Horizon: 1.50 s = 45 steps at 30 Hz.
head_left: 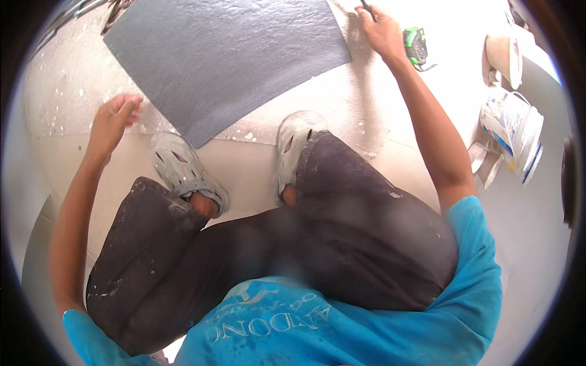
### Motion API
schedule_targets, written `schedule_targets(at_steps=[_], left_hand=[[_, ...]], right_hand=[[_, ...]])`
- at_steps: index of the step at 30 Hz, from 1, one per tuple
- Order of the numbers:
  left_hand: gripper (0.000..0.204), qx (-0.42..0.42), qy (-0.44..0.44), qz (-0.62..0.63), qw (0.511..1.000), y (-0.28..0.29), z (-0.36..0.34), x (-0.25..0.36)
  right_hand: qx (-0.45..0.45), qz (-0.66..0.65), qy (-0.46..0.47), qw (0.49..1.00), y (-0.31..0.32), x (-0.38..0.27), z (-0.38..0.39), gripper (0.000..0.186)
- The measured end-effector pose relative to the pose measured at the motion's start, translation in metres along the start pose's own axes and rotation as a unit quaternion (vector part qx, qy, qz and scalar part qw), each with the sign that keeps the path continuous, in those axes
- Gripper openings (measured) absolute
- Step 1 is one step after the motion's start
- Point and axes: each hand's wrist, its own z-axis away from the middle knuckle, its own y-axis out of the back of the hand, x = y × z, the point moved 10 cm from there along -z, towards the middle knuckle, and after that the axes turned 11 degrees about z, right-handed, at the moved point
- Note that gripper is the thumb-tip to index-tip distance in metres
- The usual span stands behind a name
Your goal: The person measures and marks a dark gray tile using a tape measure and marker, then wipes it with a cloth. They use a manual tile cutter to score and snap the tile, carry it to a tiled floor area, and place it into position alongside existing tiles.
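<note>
Closest in, the dark trousers point(262, 244) spread toward the near corner of the dark grey slab point(235, 58), the landmark here, and a pale, spattered left shoe point(177, 165) and right shoe point(294, 149) stand either side of that corner. The slab lies flat on a paint-flecked pale covering point(58, 104), its far edge running out of view. Just beyond the left shoe, the left hand point(115, 117) hangs just beside the slab's left edge, fingers loosely half curled and slightly blurred, with nothing visible in the grasp. Well to the slab's right is a smeared white bucket point(510, 125). Farther out, near the slab's right corner, the right hand point(383, 33) has its fingers closed around a slim dark tool point(366, 7), whose tip is cut off; beyond that hand's wrist lies a green and black tape measure point(415, 46). Judging by its flat, faintly textured face and straight edges, the slab is probably stiff, fairly heavy and brittle at the corners, with some grip in the surface; best held by two opposite edges, palms underneath, keeping weight off the corners.
</note>
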Motion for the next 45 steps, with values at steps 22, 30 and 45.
schedule_targets(at_steps=[22,30,45], left_hand=[[0.057,0.21,-0.366,-0.362,0.831,-0.02,-0.01,0.065],[0.075,0.434,-0.153,-0.168,0.872,0.07,-0.133,0.112],[0.038,0.367,-0.234,-0.139,0.889,0.059,-0.151,0.107]], right_hand=[[0.036,0.243,-0.072,0.967,0.047,0.09,-0.017,0.04],[-0.017,0.099,-0.029,0.995,0.022,0.035,-0.011,0.038],[-0.085,-0.126,-0.048,0.987,-0.043,-0.069,-0.062,0.044]])
